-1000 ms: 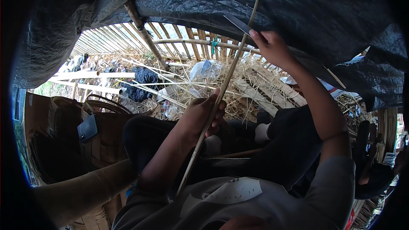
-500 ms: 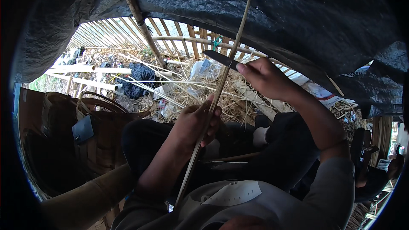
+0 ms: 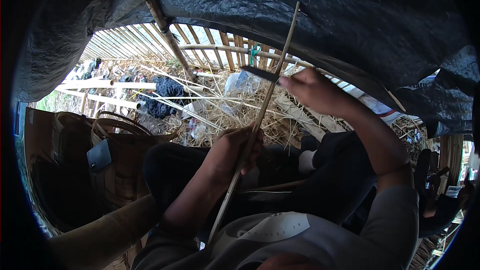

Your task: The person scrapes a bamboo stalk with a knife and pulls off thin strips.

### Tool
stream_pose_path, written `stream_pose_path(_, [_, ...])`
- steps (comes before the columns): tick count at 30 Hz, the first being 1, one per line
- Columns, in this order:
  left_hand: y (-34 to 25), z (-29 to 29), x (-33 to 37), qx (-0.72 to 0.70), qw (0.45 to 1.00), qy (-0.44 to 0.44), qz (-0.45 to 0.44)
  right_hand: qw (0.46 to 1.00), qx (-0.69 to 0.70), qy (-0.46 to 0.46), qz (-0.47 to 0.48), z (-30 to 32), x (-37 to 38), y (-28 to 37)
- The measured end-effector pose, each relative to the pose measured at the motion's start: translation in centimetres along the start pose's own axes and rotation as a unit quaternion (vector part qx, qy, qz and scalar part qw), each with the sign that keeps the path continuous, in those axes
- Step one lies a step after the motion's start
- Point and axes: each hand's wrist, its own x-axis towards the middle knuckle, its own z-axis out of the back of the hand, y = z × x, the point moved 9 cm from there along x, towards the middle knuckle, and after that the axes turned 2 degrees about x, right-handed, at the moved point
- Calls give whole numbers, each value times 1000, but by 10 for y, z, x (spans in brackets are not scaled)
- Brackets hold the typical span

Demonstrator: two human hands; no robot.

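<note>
A long, thin bamboo strip (image 3: 273, 86) slants from my lap up toward the dark sheet overhead. My left hand (image 3: 236, 150) is closed round its middle. In my right hand (image 3: 311, 90) is a knife (image 3: 260, 73), its dark blade lying across the strip above my left hand. The blade points left and touches or nearly touches the strip; its handle is hidden inside my fist. The strip's lower end runs along my left side, close to my shirt.
A thick bamboo pole (image 3: 110, 222) lies at lower left beside woven baskets (image 3: 75, 170). Shavings (image 3: 250, 107) and cut bamboo poles (image 3: 115, 85) litter the ground ahead. A slatted fence (image 3: 215, 50) stands behind them, under a low black tarpaulin (image 3: 350, 25). Another person's hand shows at far right.
The strip's upper end has dropped slightly and shifted right. My left hand and the knife are a little lower, and the blade has turned more edge-on.
</note>
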Motion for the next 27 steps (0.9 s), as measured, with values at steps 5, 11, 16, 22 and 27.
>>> stream_pose_path(5, [-1,2,3,11,1000,7,-20,993,-17,-113,-10,45,8,7])
stream_pose_path(11, [-8,3,-2,45,999,9,-23,999,39,11,8,-8,-8,4])
stream_pose_path(16, [-10,3,-2,45,999,-10,-24,998,42,35,20,-21,-12,16])
stream_pose_path(22, [-11,5,-2,19,999,-20,-40,991,83,-100,18,11,-4,5])
stream_pose_path(27, [-10,11,-2,22,999,-21,-33,991,60,-90,79,-37,-28,31])
